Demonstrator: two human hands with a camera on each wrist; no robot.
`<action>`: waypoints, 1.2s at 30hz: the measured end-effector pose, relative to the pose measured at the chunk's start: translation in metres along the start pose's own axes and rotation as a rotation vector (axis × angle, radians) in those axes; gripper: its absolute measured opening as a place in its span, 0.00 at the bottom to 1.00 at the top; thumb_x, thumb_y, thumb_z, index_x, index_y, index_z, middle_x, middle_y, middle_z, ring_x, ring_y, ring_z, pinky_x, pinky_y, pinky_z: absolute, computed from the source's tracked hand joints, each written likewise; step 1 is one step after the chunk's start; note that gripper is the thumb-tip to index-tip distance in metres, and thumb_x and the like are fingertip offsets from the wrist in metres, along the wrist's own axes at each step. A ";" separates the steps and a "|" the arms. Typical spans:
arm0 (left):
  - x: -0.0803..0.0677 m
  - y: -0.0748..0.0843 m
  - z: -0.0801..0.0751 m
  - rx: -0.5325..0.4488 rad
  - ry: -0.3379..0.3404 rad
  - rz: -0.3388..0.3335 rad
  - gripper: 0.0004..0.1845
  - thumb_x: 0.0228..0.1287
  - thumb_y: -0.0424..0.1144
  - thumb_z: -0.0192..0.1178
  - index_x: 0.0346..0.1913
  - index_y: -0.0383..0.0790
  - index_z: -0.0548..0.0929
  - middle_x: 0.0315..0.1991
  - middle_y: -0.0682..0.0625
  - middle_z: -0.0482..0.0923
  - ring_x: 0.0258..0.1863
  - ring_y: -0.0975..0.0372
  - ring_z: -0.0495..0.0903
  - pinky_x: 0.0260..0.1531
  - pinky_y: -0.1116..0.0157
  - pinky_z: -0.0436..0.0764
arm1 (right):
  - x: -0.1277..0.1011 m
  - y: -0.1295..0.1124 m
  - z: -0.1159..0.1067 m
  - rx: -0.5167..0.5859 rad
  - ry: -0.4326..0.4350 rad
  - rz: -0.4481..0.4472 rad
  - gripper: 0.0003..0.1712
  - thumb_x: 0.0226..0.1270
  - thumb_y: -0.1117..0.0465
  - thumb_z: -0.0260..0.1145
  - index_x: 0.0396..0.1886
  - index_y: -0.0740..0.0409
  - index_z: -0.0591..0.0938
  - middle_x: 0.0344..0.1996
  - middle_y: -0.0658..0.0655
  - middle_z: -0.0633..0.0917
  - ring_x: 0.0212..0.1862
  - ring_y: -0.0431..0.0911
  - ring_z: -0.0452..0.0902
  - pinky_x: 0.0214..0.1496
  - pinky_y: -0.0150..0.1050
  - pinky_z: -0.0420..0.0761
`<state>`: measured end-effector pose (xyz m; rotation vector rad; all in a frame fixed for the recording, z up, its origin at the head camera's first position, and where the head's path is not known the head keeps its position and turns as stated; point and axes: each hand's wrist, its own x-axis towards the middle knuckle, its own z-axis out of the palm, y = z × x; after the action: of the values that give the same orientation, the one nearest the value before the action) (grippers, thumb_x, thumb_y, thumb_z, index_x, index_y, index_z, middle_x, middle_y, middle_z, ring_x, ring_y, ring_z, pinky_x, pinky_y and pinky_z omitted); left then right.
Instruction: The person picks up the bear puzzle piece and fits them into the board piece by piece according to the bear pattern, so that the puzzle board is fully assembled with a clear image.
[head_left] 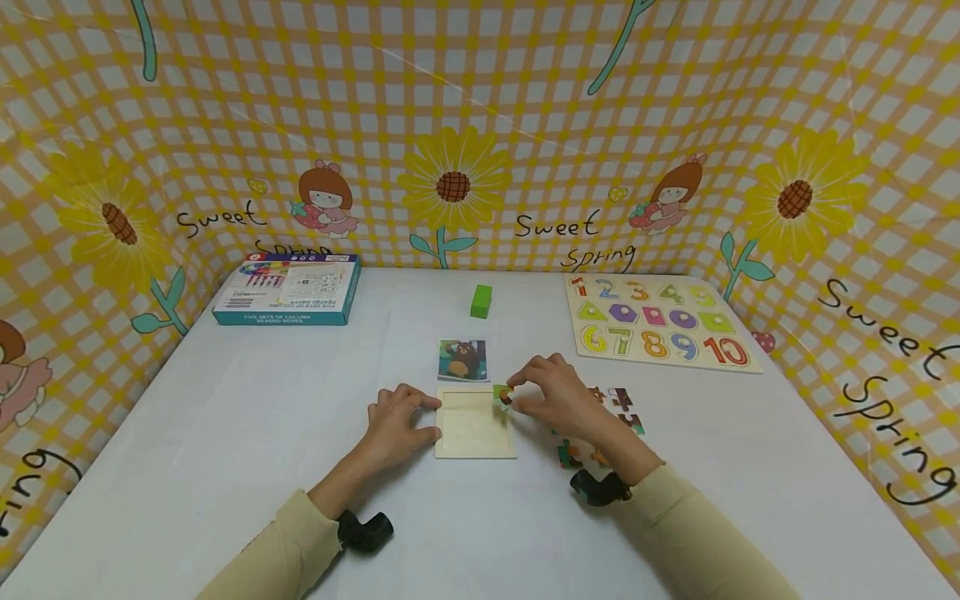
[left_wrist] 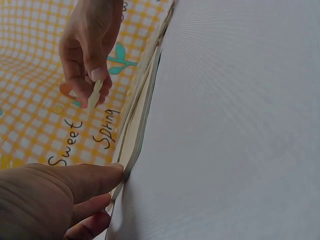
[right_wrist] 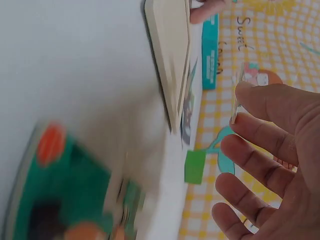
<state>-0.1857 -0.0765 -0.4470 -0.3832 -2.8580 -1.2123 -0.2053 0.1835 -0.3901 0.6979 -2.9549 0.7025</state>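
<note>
- Fingers point(head_left: 525, 385) of the right hand point(head_left: 555, 400) are pinching a puzzle piece point(head_left: 502, 395), holding it over the tray's point(head_left: 474, 425) near-right corner.
- Left hand point(head_left: 397, 421) is resting beside the tray, straight fingertips touching its left edge and steadying it.
- Tray is looking bare inside: no piece appears seated yet.
- Loose pieces point(head_left: 618, 408) are waiting just right of the right hand.
- Bear picture point(head_left: 462, 360) is lying just beyond the tray.

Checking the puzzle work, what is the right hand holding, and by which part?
The right hand pinches a puzzle piece by its edge, over the wooden tray.
</note>
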 end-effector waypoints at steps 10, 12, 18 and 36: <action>0.001 -0.001 0.000 0.003 0.000 0.009 0.18 0.49 0.38 0.69 0.46 0.43 0.83 0.46 0.48 0.74 0.45 0.54 0.63 0.42 0.54 0.57 | 0.014 -0.015 0.015 -0.016 0.004 -0.072 0.14 0.55 0.56 0.69 0.42 0.52 0.85 0.42 0.52 0.82 0.46 0.49 0.68 0.50 0.49 0.67; 0.001 -0.001 0.000 0.002 -0.002 0.010 0.18 0.49 0.38 0.69 0.46 0.43 0.83 0.46 0.48 0.74 0.46 0.53 0.63 0.42 0.54 0.57 | 0.017 -0.017 0.017 -0.025 -0.004 -0.071 0.14 0.55 0.55 0.69 0.42 0.53 0.85 0.42 0.52 0.82 0.46 0.49 0.68 0.49 0.48 0.67; 0.000 -0.001 -0.001 0.006 -0.007 0.006 0.18 0.49 0.39 0.68 0.46 0.44 0.83 0.46 0.48 0.74 0.47 0.53 0.63 0.43 0.53 0.57 | 0.025 -0.024 0.025 -0.065 -0.019 -0.074 0.14 0.53 0.56 0.69 0.40 0.52 0.86 0.40 0.52 0.83 0.45 0.50 0.69 0.47 0.47 0.68; -0.001 0.000 -0.002 0.007 -0.009 0.004 0.19 0.49 0.40 0.69 0.48 0.44 0.83 0.46 0.49 0.74 0.46 0.53 0.63 0.44 0.54 0.57 | 0.040 -0.037 0.039 -0.098 -0.089 -0.024 0.13 0.55 0.55 0.69 0.41 0.51 0.86 0.40 0.51 0.82 0.44 0.48 0.68 0.47 0.46 0.68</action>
<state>-0.1852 -0.0776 -0.4457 -0.3952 -2.8671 -1.2030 -0.2226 0.1196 -0.4046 0.7754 -3.0305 0.5348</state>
